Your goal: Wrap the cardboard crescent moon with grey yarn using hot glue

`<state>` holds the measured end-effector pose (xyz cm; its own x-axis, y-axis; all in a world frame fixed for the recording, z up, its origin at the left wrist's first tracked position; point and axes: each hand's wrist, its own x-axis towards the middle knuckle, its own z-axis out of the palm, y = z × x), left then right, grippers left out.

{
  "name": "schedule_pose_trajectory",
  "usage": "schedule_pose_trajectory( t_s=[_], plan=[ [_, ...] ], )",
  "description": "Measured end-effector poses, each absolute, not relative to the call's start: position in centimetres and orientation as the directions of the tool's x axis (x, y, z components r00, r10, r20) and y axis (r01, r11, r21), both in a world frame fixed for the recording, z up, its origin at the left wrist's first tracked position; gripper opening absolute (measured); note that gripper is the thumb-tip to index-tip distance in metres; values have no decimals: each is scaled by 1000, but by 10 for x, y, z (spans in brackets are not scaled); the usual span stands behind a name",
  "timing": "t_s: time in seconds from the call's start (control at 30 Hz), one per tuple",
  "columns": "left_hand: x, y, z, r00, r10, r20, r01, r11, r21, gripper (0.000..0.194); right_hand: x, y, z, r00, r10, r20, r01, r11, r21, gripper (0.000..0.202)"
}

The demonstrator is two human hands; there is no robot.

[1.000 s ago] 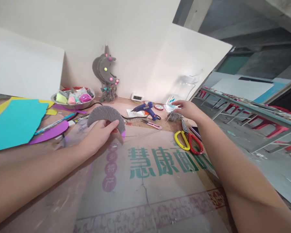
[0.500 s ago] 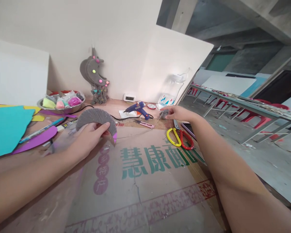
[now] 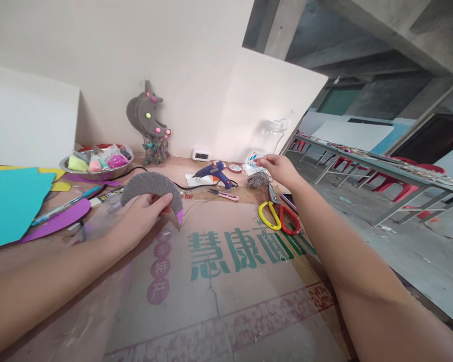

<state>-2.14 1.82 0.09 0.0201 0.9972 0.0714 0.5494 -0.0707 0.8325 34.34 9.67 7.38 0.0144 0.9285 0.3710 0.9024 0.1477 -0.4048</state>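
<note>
My left hand (image 3: 147,213) grips a crescent (image 3: 154,184) wrapped in grey yarn, its purple tip (image 3: 180,217) bare at the right end. Just above a loose bundle of grey yarn (image 3: 258,180) is my right hand (image 3: 277,168), its fingers pinched together; whatever they hold is too small to make out. A thin strand of yarn runs from the crescent toward the bundle. Scissors (image 3: 279,217) with yellow and red handles lie below my right hand. Left of the bundle are a blue glue gun (image 3: 214,174) and pink-handled snips (image 3: 224,194).
A finished-looking grey moon ornament (image 3: 148,120) stands at the back beside a bowl (image 3: 94,173) of coloured clay. Also there are a small clock (image 3: 201,154), a clear bottle (image 3: 268,141), turquoise foam sheets (image 3: 17,203) and a purple piece (image 3: 62,221).
My right hand has risen off the yarn bundle, which now lies by itself on the table. My left hand still holds the crescent in nearly the same place.
</note>
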Motion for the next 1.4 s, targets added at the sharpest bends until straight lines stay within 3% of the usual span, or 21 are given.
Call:
schedule_pose_trajectory(
  t_s=[0.13,0.27,0.4,0.53,0.73,0.9,1.07,1.2,1.4],
  plan=[
    [-18,16,4,7,1000,12,468,-14,884,47,340,94,75,17,913,409,946,118,-303,32],
    [-14,13,7,20,998,-53,352,43,935,45,332,94,56,-82,959,272,972,137,-192,30],
    [-13,10,10,35,999,-21,387,6,922,46,322,97,29,-156,977,145,979,173,-108,26],
    [-13,9,14,1,1000,-26,433,23,901,46,318,101,15,-97,985,142,993,106,-58,19],
    [-19,17,3,33,999,41,508,-52,860,48,328,107,25,-45,986,161,993,62,-101,28],
    [-23,22,-4,62,989,132,569,-144,809,51,334,105,35,-135,983,128,986,146,-77,27],
    [-22,21,-2,59,993,98,578,-114,808,53,333,100,34,-237,971,33,971,238,-36,23],
    [-22,20,-2,59,994,89,571,-106,814,52,331,100,28,-252,965,65,967,254,-21,17],
    [-21,19,1,46,992,116,581,-122,805,51,327,99,24,-218,956,198,952,253,-173,8]
  ],
)
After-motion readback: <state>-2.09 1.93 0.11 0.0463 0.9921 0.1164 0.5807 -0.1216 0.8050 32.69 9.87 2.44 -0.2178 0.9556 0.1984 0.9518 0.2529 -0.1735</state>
